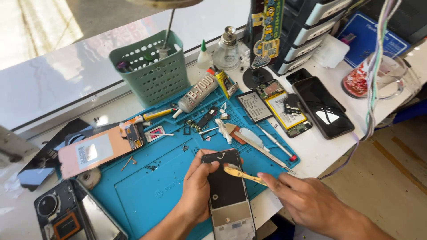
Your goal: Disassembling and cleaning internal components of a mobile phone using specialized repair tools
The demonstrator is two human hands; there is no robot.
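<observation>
An opened phone (227,189) is held in the left grip (198,186); a yellow pry tool (242,174) is pinched in the right grip (307,202). Its tip might slip beyond the left thumb, scratching parts.

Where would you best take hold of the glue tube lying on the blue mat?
Probably around the middle of the glue tube, coming from above with fingers across its width. It lies flat and diagonal, nozzle toward the lower left, beside the green basket, so its long sides are free.

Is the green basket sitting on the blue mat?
No, the green basket stands on the white table behind the blue mat, past its far edge.
</observation>
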